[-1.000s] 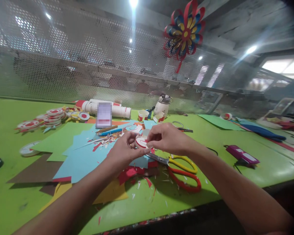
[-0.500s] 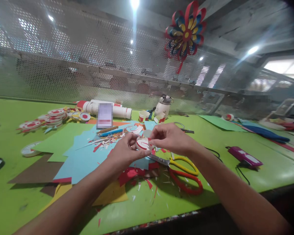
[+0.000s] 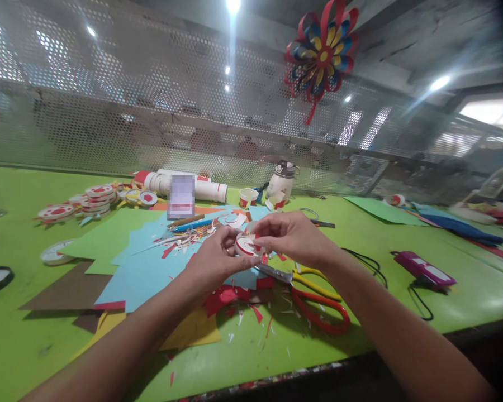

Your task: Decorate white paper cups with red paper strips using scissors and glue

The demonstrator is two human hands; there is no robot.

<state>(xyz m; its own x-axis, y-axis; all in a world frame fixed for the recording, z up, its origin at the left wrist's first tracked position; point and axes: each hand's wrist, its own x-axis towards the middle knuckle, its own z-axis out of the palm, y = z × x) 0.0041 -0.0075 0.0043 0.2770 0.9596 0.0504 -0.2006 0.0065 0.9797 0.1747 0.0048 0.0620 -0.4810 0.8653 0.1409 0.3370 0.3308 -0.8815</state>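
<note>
Between my hands is a small round white paper piece (image 3: 246, 244) with red markings, perhaps a cut cup bottom. My left hand (image 3: 216, 254) grips it from the left, thumb along its near edge and fingers curled behind. With fingers pinched together, my right hand (image 3: 287, 237) meets its right side; a small red bit shows at those fingertips, and exactly what they pinch is partly hidden. Just below lie large scissors (image 3: 318, 298) with yellow and red handles, blades pointing left under my hands. Blue paper sheets (image 3: 146, 262) and coloured scraps are spread beneath.
Finished-looking paper discs (image 3: 98, 201) are piled at the left. Behind stand cut paper cups (image 3: 248, 196), a stack of white cups (image 3: 212, 190) lying sideways, and a white bottle (image 3: 280, 181). A purple device (image 3: 423, 269) with a black cord lies right. Pencils (image 3: 195, 224) rest on the paper.
The whole view has shifted slightly, so everything appears a little further right. Both hands keep nearly the same hold on the round paper piece.
</note>
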